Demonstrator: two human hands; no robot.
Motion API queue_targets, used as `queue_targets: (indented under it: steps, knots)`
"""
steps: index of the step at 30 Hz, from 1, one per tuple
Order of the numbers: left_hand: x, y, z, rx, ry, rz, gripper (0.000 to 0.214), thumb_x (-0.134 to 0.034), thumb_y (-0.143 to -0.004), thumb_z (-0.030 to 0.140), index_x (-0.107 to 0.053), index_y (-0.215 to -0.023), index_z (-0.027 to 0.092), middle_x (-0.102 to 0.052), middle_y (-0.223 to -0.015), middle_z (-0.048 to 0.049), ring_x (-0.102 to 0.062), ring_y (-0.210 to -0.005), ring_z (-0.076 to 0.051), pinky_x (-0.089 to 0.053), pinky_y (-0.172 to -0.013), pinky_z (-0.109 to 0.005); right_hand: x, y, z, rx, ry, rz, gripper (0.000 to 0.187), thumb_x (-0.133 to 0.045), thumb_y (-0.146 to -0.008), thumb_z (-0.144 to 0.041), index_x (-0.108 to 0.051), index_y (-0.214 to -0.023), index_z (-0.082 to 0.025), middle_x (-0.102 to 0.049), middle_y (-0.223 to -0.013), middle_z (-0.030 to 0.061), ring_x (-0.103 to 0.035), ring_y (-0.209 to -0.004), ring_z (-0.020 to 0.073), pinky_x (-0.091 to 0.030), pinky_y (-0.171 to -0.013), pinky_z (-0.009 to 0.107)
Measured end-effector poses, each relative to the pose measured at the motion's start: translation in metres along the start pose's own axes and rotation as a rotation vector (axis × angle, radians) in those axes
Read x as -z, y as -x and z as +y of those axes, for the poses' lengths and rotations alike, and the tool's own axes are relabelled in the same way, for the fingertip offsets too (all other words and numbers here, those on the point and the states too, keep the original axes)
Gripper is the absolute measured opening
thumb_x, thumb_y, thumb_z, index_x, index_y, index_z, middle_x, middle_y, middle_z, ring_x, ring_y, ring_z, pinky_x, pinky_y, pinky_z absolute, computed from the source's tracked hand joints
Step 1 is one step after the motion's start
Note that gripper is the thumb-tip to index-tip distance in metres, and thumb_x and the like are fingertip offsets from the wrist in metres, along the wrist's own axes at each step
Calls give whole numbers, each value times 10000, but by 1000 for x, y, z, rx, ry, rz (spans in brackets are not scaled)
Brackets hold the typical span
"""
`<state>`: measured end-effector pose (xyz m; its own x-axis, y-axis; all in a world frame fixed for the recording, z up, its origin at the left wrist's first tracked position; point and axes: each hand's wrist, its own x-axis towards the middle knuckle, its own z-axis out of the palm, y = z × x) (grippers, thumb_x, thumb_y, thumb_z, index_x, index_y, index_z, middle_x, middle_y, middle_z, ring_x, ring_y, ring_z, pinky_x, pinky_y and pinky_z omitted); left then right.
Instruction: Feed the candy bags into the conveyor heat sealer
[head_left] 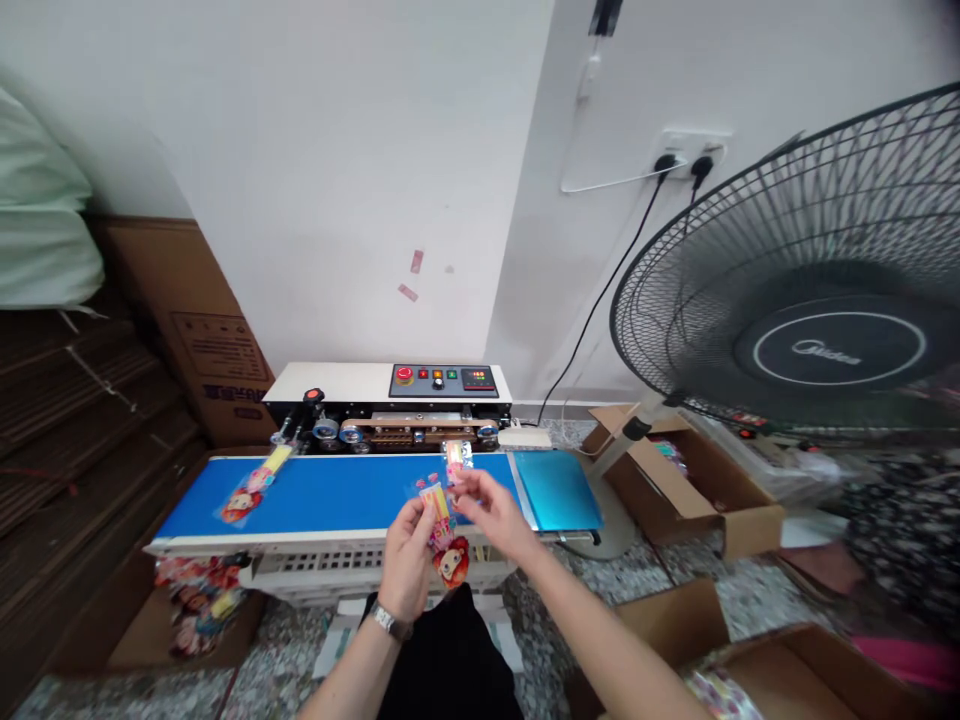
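Note:
My left hand is closed around the edge of a clear packet, which holds a yellow and pink piece and a red-haired cartoon doll face hanging at its lower end. My right hand is beside it, with thumb and fingers pinched together near the packet's upper end; what they grip is hidden. Just behind those fingertips, a second packet lies at the sealing machine's edge, its lower part covered by my hand. Another filled packet lies aslant on the left of the blue belt.
The band sealing machine stands against the wall. A box of doll-face packets sits below left. Opened cartons and a large fan are on the right. Stacked cardboard stands at left.

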<state>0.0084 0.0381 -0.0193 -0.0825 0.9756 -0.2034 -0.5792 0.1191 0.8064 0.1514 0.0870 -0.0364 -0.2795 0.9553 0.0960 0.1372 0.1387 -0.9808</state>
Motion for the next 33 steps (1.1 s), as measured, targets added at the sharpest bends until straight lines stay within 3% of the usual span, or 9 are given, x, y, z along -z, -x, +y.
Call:
queue_targets:
  steps: [4,8,10,13,16,18,21,28,33]
  knots:
    - [-5,0,-2,-52,-4,-41,243,-650,-716,329,-643,-901,172,-673,-898,-54,-606,-828,-163,-443,-768,-274,-24,28,-8,-28,-126,-58,354,-591,-783,-367,-509,-1090,-212,-634,-941,27,-606,-810,160,-496,-698,284]
    - [-7,-3,1,-84,-45,-9,256,-663,-702,331,-652,-903,172,-657,-987,-76,-592,-908,-187,-436,-814,-299,-21,33,-7,-26,-91,-6,295,-576,-789,-397,-548,-1000,-192,-636,-925,28,-604,-786,159,-496,-677,273]
    - [-6,-5,4,-65,-74,27,302,-665,-697,346,-642,-950,182,-632,-1074,-98,-580,-970,-214,-439,-830,-326,-9,30,0,-28,-65,37,308,-573,-784,-414,-549,-992,-188,-643,-907,30,-607,-758,158,-495,-661,270]
    - [0,-5,6,-2,-82,60,410,-654,-706,368,-585,-1085,224,-562,-1211,-116,-541,-1074,-246,-437,-856,-362,23,19,19,-55,9,290,345,-558,-763,-460,-544,-955,-175,-649,-851,37,-605,-694,156,-488,-622,264]
    - [8,0,3,60,-98,48,399,-649,-706,388,-595,-1047,189,-601,-1145,-139,-559,-1054,-258,-447,-845,-374,59,1,42,-183,231,572,383,-502,-750,-493,-553,-926,-157,-630,-719,24,-587,-619,159,-467,-554,255]
    - [13,4,-2,87,-103,47,385,-658,-698,386,-601,-1015,175,-630,-1089,-136,-581,-1017,-253,-458,-825,-368,77,-11,54,-264,376,643,392,-486,-734,-485,-573,-911,-147,-607,-657,14,-571,-588,163,-444,-514,247]
    - [17,9,-8,119,-107,50,370,-668,-691,376,-604,-998,179,-647,-1060,-125,-597,-987,-238,-467,-802,-346,87,-26,63,-303,453,634,371,-506,-711,-448,-600,-900,-143,-599,-644,13,-564,-579,166,-420,-491,238]
    - [22,16,-7,154,-138,40,383,-673,-684,384,-609,-1000,178,-650,-1060,-126,-616,-936,-221,-479,-782,-337,73,-45,56,-349,617,525,247,-565,-707,-321,-633,-883,-161,-644,-704,42,-602,-673,190,-435,-606,262]
    - [25,21,-17,175,-232,5,385,-657,-697,394,-605,-1017,186,-655,-1050,-117,-621,-914,-199,-480,-758,-301,52,-43,35,-253,682,442,508,-596,-710,-284,-496,-1188,-142,-622,-1015,106,-604,-825,193,-449,-753,291]
